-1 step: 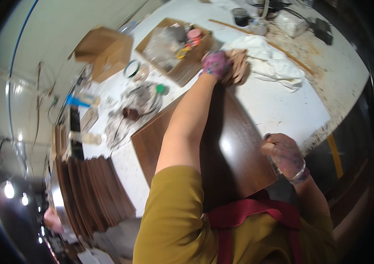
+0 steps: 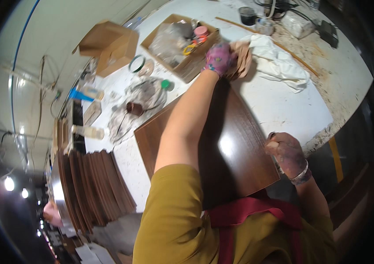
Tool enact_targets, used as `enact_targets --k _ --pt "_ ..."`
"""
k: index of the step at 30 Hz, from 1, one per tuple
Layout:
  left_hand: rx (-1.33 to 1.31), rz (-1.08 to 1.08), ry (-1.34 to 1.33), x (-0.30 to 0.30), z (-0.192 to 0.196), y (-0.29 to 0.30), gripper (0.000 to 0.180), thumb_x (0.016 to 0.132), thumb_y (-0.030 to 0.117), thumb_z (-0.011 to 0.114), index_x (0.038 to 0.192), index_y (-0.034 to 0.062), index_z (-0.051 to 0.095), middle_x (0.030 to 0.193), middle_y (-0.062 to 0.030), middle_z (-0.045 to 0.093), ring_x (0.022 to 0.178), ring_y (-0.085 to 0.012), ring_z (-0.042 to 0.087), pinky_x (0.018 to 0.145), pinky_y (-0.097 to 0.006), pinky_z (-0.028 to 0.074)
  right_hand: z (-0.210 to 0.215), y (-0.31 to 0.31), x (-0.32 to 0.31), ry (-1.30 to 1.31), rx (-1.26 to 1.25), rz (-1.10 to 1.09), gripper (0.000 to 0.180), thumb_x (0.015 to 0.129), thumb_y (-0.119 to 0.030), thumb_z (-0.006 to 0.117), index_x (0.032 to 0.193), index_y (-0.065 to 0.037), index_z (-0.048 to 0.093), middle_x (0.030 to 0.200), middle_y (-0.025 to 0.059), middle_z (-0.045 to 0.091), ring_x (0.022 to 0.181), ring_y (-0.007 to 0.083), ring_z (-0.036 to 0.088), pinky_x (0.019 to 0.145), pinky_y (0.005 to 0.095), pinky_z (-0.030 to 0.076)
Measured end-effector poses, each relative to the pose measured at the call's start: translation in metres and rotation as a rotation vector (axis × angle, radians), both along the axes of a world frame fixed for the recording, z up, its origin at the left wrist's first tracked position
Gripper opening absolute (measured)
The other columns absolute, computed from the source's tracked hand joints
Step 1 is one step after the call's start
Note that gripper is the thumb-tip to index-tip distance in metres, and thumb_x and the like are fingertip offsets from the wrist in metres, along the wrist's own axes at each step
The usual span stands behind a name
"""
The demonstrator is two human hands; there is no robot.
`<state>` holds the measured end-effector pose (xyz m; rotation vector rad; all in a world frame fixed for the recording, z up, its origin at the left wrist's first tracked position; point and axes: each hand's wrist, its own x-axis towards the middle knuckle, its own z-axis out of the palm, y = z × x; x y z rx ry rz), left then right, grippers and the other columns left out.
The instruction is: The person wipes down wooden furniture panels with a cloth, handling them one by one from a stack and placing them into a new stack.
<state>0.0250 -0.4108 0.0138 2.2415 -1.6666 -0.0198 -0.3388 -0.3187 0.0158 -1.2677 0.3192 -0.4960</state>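
Observation:
My left hand [image 2: 219, 59], in a purple patterned glove, is closed on a crumpled brown cloth [image 2: 242, 61] at the far end of a dark brown wooden panel [image 2: 248, 154]. My left arm reaches across the glossy panel, which lies on the white-topped table close to my body. Beside the panel's right edge is my right hand [image 2: 287, 154], in a stained glove with a pale band at the wrist. Its fingers are curled together; what they hold, if anything, cannot be made out.
A white cloth [image 2: 279, 61] lies beyond the panel, near a thin wooden stick [image 2: 297, 60]. Farther back are an open cardboard box [image 2: 180, 68] of odds and ends and a dark jar [image 2: 247, 16]. Brown panels [image 2: 96, 189] stand stacked at left, near a stained rag [image 2: 145, 94].
The whole view has shifted slightly. My left hand and the brown cloth have moved a little farther away from me; my right hand stays beside the panel's edge.

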Motion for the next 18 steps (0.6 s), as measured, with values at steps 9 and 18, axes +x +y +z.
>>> enact_targets --k 9,18 --pt "-0.243 0.210 0.335 0.000 0.220 0.230 0.022 0.090 0.022 0.063 0.097 0.0015 0.061 0.083 -0.0090 0.065 0.075 -0.0138 0.059 0.069 -0.031 0.049 0.031 0.010 0.045 -0.080 0.490 0.257 0.029 0.087 -0.009 0.064 0.112 0.004 0.060 0.103 0.0101 0.066 0.096 0.0155 0.060 0.089 0.0301 0.047" --pt "-0.067 0.124 -0.218 -0.048 0.023 0.178 0.047 0.090 0.043 0.057 0.129 0.0161 0.059 0.130 -0.0192 0.057 0.122 -0.0380 0.052 0.100 -0.049 0.042 0.023 0.013 0.065 -0.192 -0.867 0.158 0.027 0.078 0.011 0.064 0.104 0.002 0.066 0.103 0.0124 0.065 0.102 0.0263 0.064 0.085 0.0332 0.054"
